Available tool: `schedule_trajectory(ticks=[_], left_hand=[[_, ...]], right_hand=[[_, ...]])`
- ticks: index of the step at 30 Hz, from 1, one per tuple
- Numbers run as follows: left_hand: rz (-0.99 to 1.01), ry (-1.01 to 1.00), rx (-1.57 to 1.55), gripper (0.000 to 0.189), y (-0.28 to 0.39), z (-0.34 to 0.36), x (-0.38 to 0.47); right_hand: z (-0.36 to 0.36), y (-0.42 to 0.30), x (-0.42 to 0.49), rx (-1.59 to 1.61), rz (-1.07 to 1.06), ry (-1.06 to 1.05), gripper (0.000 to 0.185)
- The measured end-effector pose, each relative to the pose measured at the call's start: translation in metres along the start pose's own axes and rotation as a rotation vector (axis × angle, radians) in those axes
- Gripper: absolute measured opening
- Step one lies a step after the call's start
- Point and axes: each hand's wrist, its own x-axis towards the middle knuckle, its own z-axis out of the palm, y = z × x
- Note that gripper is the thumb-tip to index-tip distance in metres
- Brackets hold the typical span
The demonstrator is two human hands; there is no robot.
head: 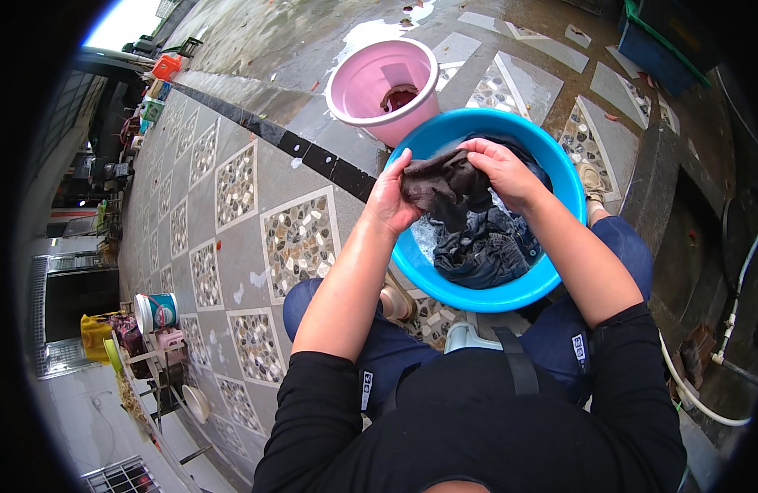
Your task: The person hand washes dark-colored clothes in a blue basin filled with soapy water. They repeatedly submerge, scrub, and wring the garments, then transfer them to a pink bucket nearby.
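Note:
A wet, dark brown cloth (443,182) is stretched between my two hands above a blue plastic basin (409,268). My left hand (391,196) grips its left side, thumb up. On the cloth's upper right edge, my right hand (499,169) pinches it between thumb and fingers. Below, dark denim clothing (490,252) lies crumpled in sudsy water inside the basin. The cloth's lower part hangs over the denim. Touching or close behind the basin stands a pink plastic bucket (379,80) with a dark reddish item (400,98) at its bottom.
The basin sits between my knees on stone-inlaid paving (298,234). A blue bin with a green rim (656,52) stands at the upper right. Along the right run a concrete ledge (650,179) and a white hose (693,400). A white-and-teal bucket (157,313) is at the left.

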Motion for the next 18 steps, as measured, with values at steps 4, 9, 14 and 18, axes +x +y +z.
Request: schedule_trajectory(ticks=[4,9,14,18], left_hand=[[0.114,0.183,0.156,0.034,-0.002,-0.003,-0.002],[0.207,0.168,0.272,0.03,-0.001,-0.027,0.009],[0.285,0.071,0.273,0.037,-0.006,-0.035,0.017],[0.148,0.004,0.172,0.047,-0.013,-0.023,0.012]], right_hand=[[-0.012,0.001,0.003,0.185,0.067,0.036,0.019],[-0.022,-0.008,0.006,0.026,0.03,0.253,0.027],[-0.005,-0.02,-0.005,0.001,0.084,0.048,0.025],[0.018,-0.008,-0.012,0.115,0.077,-0.16,0.02]])
